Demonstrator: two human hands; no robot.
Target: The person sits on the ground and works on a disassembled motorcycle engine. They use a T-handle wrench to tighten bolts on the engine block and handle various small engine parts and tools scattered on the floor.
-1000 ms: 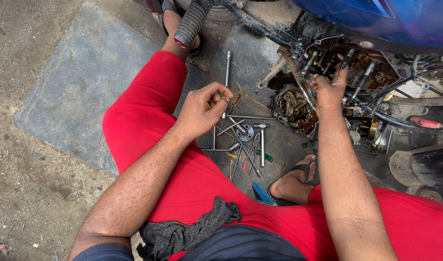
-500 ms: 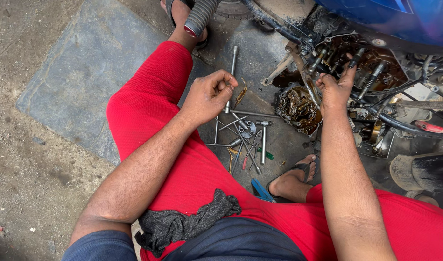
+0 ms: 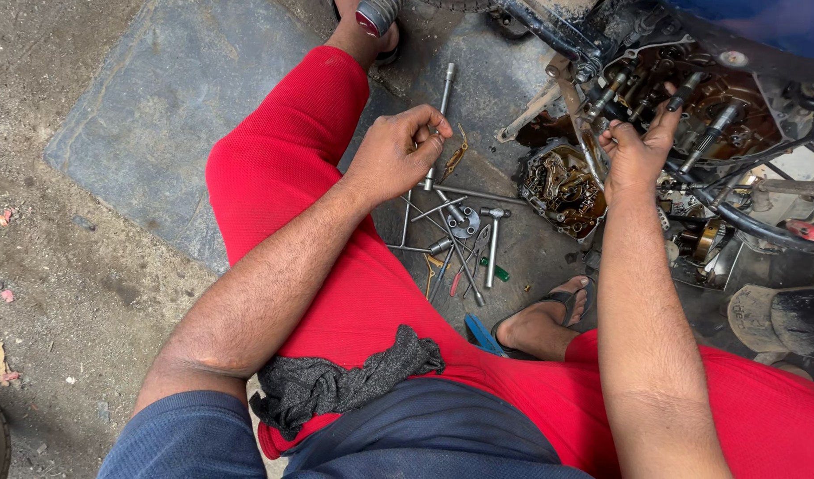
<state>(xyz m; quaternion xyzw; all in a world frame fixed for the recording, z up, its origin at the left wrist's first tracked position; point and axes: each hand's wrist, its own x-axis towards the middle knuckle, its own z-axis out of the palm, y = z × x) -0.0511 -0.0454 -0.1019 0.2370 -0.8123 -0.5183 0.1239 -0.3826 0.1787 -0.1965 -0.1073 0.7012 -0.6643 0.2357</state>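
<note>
My left hand (image 3: 396, 153) hovers over a scatter of metal tools (image 3: 456, 226) on the ground, just left of a long socket bar (image 3: 440, 115). Its fingers are curled with thumb and forefinger tips together; whatever is between them is hidden. My right hand (image 3: 637, 153) rests against the oily open engine (image 3: 691, 106) of a motorcycle, fingers apart among the studs, thumb beside a thin metal tube (image 3: 577, 115). A greasy removed engine cover (image 3: 562, 186) lies on the ground just left of that hand.
I squat in red trousers (image 3: 283, 168) with a dark rag (image 3: 336, 383) on my lap. A sandalled foot (image 3: 544, 319) is below the tools, another (image 3: 371, 35) at the top. A grey stone slab (image 3: 158, 115) lies left; a rubber hose (image 3: 744, 222) and engine parts crowd the right.
My left hand has drifted a little to the right over the tools, fingers still curled. My right hand stays on the engine, its fingers reaching slightly further in.
</note>
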